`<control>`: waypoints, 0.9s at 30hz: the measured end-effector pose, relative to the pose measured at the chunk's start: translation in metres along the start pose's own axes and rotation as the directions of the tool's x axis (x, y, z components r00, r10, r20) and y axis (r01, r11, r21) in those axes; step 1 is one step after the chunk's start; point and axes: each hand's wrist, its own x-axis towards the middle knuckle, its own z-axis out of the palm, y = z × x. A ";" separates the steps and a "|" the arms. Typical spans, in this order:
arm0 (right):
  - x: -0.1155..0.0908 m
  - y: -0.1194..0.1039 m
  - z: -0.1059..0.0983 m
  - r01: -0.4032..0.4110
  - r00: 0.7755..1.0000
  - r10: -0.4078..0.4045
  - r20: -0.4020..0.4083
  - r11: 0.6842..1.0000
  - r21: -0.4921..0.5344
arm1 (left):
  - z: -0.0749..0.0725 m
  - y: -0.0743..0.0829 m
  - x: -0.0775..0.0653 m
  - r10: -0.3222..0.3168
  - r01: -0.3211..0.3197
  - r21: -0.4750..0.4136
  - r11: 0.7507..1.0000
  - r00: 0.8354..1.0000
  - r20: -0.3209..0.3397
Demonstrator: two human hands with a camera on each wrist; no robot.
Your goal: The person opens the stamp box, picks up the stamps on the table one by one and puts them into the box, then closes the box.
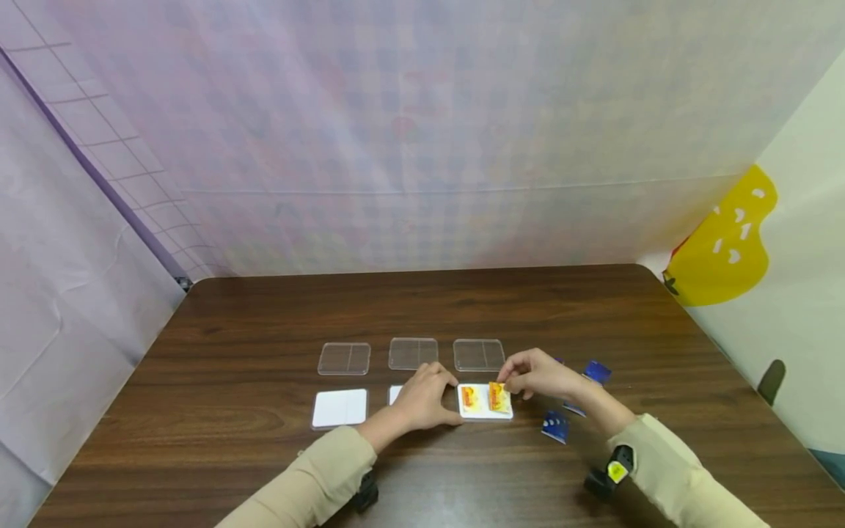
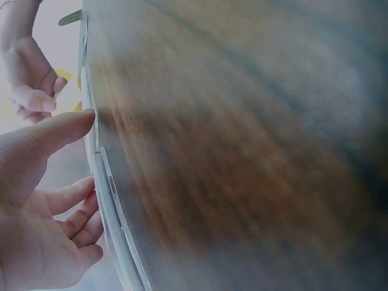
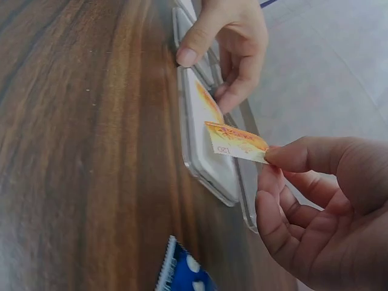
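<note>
My right hand (image 1: 538, 374) pinches an orange-and-yellow postage stamp (image 3: 236, 140) between thumb and forefinger. The stamp has toothed edges and a printed 120, and it is tilted over the right half of a shallow clear case (image 1: 485, 419) with a white insert. Another orange stamp (image 1: 470, 398) lies flat on the insert's left half. At the case's left end, my left hand (image 1: 425, 400) holds it, thumb at the near corner and forefinger at the far one. Beneath that hand, a second white-lined case (image 1: 394, 394) is mostly hidden.
A third white-lined case (image 1: 339, 408) lies at the left. Behind the row are three clear lids (image 1: 344, 358). Several blue stamps (image 1: 555, 426) lie scattered on the brown table (image 1: 218, 411) around the right forearm. A curtain (image 1: 409, 147) hangs along the table's back edge.
</note>
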 end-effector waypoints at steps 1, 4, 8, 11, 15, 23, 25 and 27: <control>0.001 0.001 0.001 0.000 1.000 0.000 -0.002 1.000 0.000 | 0.000 0.000 0.000 0.001 -0.001 0.000 1.000 1.000 -0.001; 0.004 0.004 0.006 0.019 1.000 -0.020 -0.021 1.000 -0.021 | 0.001 0.000 0.000 0.002 -0.002 -0.002 1.000 1.000 -0.001; 0.005 0.008 0.010 0.056 0.997 -0.061 -0.055 0.995 -0.083 | 0.000 0.000 0.000 0.000 0.000 -0.002 1.000 1.000 0.001; 0.006 0.010 0.012 0.080 0.993 -0.091 -0.076 0.988 -0.132 | 0.000 0.000 0.000 -0.001 0.001 -0.001 1.000 1.000 0.003; 0.006 0.012 0.014 0.121 0.985 -0.143 -0.097 0.970 -0.210 | 0.001 0.000 0.000 -0.003 0.003 0.000 1.000 1.000 0.005; 0.006 0.015 0.017 0.133 0.975 -0.181 -0.132 0.942 -0.309 | 0.000 0.000 0.000 -0.004 0.004 -0.005 1.000 1.000 0.005; 0.007 0.015 0.018 0.136 0.972 -0.189 -0.139 0.936 -0.326 | 0.000 0.000 -0.001 -0.004 0.004 -0.005 1.000 1.000 0.004; 0.007 0.015 0.018 0.129 0.971 -0.188 -0.147 0.931 -0.341 | 0.000 0.000 -0.001 -0.001 0.001 -0.013 1.000 1.000 0.001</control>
